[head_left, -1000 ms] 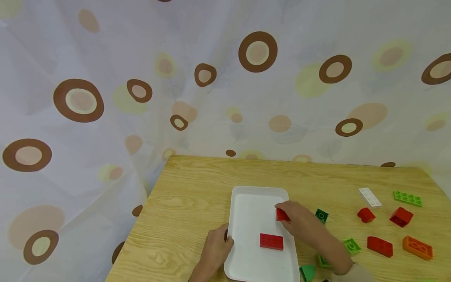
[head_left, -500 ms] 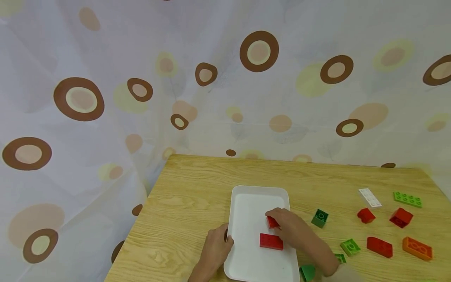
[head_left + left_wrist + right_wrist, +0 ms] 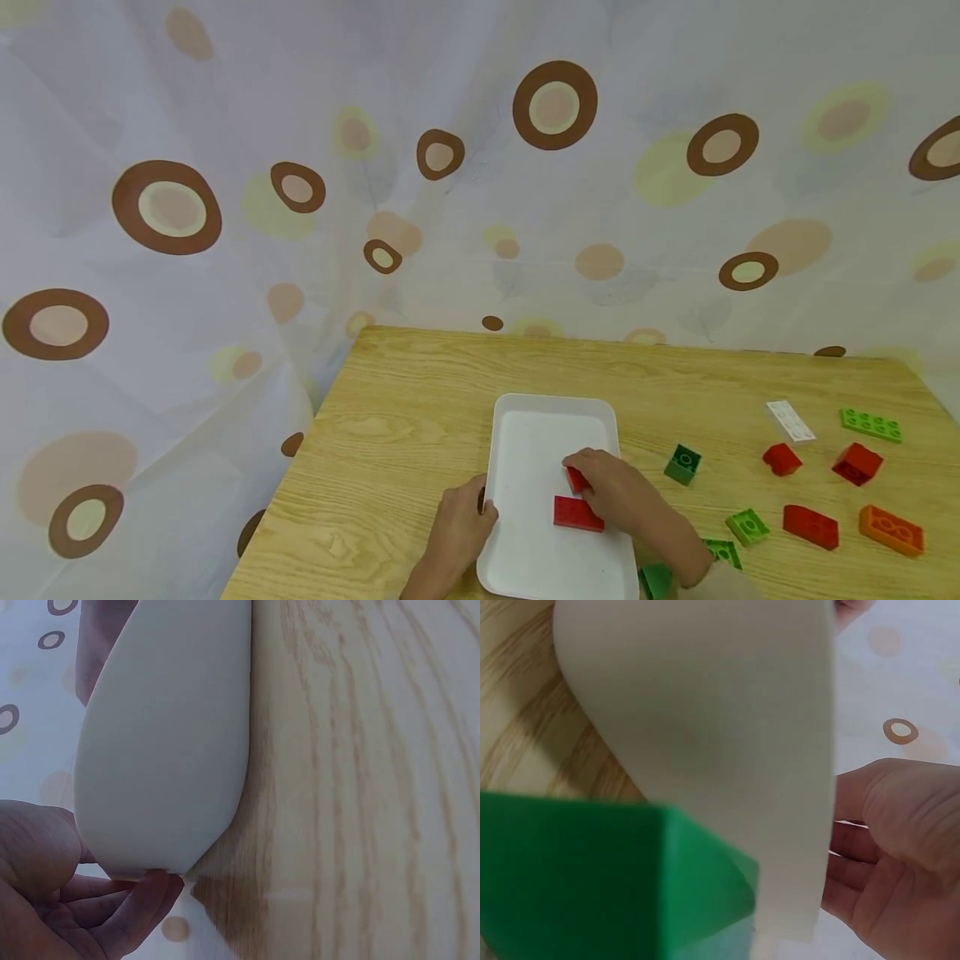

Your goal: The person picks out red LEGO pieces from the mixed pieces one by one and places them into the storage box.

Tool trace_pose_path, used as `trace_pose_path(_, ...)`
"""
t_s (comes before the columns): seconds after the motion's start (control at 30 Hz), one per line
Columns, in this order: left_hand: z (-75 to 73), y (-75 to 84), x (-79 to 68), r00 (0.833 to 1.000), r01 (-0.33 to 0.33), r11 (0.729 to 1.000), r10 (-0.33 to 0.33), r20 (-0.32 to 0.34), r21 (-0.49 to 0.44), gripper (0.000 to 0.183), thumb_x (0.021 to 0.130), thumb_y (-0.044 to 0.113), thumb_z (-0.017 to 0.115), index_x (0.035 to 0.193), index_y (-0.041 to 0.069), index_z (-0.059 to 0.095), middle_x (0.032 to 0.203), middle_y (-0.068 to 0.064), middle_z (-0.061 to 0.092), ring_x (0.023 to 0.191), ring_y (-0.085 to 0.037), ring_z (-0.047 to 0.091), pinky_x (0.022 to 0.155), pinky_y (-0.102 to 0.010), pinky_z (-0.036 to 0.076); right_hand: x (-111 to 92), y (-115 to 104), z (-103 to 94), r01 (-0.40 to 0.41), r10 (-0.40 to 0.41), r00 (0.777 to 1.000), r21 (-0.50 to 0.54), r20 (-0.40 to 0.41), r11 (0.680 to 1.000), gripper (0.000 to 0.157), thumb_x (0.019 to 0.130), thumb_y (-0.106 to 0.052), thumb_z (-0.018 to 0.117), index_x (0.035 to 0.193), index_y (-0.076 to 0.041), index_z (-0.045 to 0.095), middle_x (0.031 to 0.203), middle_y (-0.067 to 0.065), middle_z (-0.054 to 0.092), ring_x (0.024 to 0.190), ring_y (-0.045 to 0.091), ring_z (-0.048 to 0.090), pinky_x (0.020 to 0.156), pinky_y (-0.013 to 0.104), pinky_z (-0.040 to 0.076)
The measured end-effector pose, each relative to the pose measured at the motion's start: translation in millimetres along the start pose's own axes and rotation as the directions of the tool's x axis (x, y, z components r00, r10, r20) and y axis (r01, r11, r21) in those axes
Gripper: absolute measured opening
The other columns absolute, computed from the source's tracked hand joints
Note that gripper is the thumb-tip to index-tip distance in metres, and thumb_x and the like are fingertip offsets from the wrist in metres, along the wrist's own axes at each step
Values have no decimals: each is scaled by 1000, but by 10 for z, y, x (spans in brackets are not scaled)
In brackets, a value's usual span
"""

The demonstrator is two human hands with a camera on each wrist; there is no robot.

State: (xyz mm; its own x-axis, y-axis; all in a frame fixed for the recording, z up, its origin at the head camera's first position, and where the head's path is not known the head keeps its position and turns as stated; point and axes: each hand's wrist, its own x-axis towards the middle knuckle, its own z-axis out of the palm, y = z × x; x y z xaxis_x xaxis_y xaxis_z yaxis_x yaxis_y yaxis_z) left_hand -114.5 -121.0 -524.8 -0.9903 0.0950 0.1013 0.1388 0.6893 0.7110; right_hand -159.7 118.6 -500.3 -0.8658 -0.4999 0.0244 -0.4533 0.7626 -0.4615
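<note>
In the head view, a white tray [image 3: 525, 442] lies on the wooden table, and my left hand [image 3: 459, 527] grips its left rim. The left wrist view shows the fingers of that left hand [image 3: 82, 907] curled at the edge of the tray wall [image 3: 165, 742]. Inside the tray a red eight-stud brick [image 3: 577, 513] lies flat. Just behind it, my right hand [image 3: 618, 490] pinches a smaller red brick [image 3: 576, 480], partly hidden by the fingers. From the right wrist, this right hand [image 3: 907, 855] appears beyond the tray's outer wall [image 3: 727, 712].
Right of the tray lie a dark green brick [image 3: 683, 464], light green bricks [image 3: 747, 527] and a green rounded piece [image 3: 656, 580]. Farther right are red bricks [image 3: 811, 527], an orange brick [image 3: 892, 530], a white plate brick [image 3: 791, 421] and a lime plate brick [image 3: 871, 424].
My right hand has carried the small red brick from the tray's right rim leftward and nearer, to beside the larger red brick. The left hand has stayed on the rim.
</note>
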Motion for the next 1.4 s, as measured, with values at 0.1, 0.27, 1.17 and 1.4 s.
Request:
trace_pose_path(0.1, -1, 2, 0, 1000, -1, 1000, 1, -3, 4, 22, 85, -6, 64, 107, -4, 69, 83, -9, 71, 67, -8, 59, 55, -23, 48, 2, 24, 34, 14, -14, 1000, -25, -13, 1000, 34, 81, 5, 74, 114, 0, 66, 107, 7, 66, 94, 22, 59, 85, 42, 53)
trace_pose_path(0.27, -3, 10, -4, 1000, -1, 1000, 1, 0, 1, 24, 86, -5, 64, 109, -5, 68, 85, -10, 72, 69, -9, 61, 56, -23, 49, 13, 38, 64, 28, -28, 999, -28, -16, 999, 33, 80, 6, 72, 112, -1, 67, 105, 7, 66, 92, 22, 59, 84, 42, 53)
trace_pose_path(1.17, -36, 39, 10, 1000, -3, 1000, 4, 15, -7, 20, 87, -6, 63, 106, -4, 68, 82, -8, 70, 66, -7, 57, 54, -23, 47, 59, 79, 39, -32, 26, 997, 91, 67, 995, 39, 80, 8, 74, 116, 0, 64, 104, 4, 62, 92, 24, 54, 87, 45, 52)
trace_pose_path(1.4, -35, 40, -6, 1000, 12, 1000, -12, 23, -9, 21, 86, -6, 62, 106, -4, 68, 83, -8, 70, 67, -8, 58, 56, -24, 48, -21, 13, -42, -109, 101, 992, 112, 77, 988, 46, 84, 1, 74, 128, -3, 61, 126, 10, 61, 108, 28, 56, 93, 47, 50)
